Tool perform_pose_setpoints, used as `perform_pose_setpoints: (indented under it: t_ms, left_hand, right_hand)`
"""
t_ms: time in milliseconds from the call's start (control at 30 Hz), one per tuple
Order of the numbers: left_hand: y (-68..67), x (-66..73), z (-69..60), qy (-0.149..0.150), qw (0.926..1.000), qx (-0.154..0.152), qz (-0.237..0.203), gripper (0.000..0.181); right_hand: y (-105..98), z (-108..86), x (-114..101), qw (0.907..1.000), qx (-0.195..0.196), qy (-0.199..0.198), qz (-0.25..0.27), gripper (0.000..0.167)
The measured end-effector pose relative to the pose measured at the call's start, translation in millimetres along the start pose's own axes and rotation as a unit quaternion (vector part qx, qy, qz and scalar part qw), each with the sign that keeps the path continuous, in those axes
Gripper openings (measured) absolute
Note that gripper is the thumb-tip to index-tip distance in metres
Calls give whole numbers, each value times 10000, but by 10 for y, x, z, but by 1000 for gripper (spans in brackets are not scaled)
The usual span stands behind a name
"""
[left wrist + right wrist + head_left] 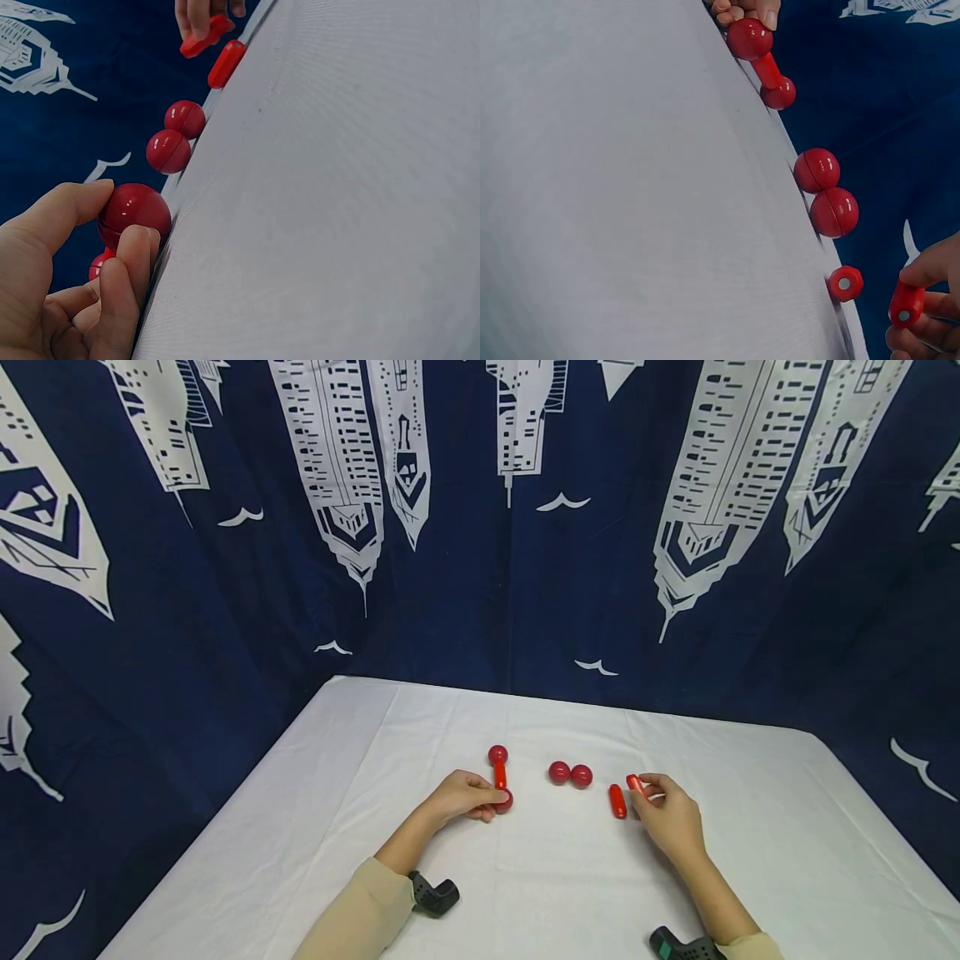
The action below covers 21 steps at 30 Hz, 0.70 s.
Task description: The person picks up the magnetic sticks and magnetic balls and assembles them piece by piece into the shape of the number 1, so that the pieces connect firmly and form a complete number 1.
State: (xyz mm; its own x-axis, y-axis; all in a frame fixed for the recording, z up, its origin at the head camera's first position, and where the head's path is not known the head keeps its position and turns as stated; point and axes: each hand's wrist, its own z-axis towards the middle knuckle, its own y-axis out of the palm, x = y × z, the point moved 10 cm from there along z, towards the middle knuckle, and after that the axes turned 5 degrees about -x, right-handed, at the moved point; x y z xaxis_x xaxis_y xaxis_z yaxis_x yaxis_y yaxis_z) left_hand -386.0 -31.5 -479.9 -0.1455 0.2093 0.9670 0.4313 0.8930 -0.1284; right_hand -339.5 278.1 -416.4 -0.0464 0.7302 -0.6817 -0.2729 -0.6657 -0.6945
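Note:
Two red balls joined by a red rod (500, 774) form a dumbbell shape on the white cloth. My left hand (468, 796) pinches its nearer ball (136, 215) between thumb and fingers. Over on the right, my right hand (670, 817) holds a short red rod (906, 304) by thumb and fingertips, its end showing a small silvery disc. Just left of that hand lies another red rod (617, 802). Between the hands, two loose red balls (570, 774) sit side by side, touching.
A white cloth (540, 877) covers the table. Behind it hangs a dark blue curtain (465, 635) with white building prints. Black devices are worn on the left wrist (435, 896) and right wrist (682, 946).

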Motion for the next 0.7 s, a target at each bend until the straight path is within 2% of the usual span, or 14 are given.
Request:
perform_pose_setpoints:
  t_ms: [400, 700]
  left_hand:
    - [3, 15, -10, 5, 10000, -14, 0, 24]
    - [8, 33, -28, 12, 10000, -17, 15, 23]
  right_hand:
    - [29, -48, -127, 9926, -525, 590, 921, 38]
    - [88, -76, -202, 9862, -775, 793, 1232, 41]
